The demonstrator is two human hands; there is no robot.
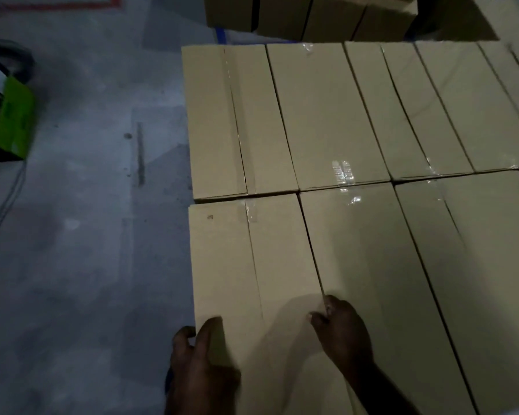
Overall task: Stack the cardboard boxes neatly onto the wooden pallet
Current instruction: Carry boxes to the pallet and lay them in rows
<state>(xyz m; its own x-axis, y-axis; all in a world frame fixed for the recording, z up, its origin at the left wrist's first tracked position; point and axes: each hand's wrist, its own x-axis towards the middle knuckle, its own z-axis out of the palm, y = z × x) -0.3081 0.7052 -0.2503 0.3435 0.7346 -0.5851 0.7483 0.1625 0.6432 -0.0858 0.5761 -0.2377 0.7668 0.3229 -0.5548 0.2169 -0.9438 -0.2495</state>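
Note:
A layer of long tan cardboard boxes fills the right side of the head view, in two rows. The near-left box [252, 265] sits at the layer's left corner. My left hand [198, 354] grips its left edge, thumb on top and fingers curled down the side. My right hand [342, 330] lies on its right edge, fingertips curled into the seam against the neighbouring box [372, 265]. Behind it lies the far row [237, 121], taped along the top. The stack hides whatever it stands on; no wooden pallet shows.
More cardboard boxes [312, 16] stand beyond the layer at the top. A green and black machine [9, 121] sits at the left edge, its cable [0, 211] trailing over the grey concrete floor [87, 265]. Red floor tape [114, 3] marks the top left.

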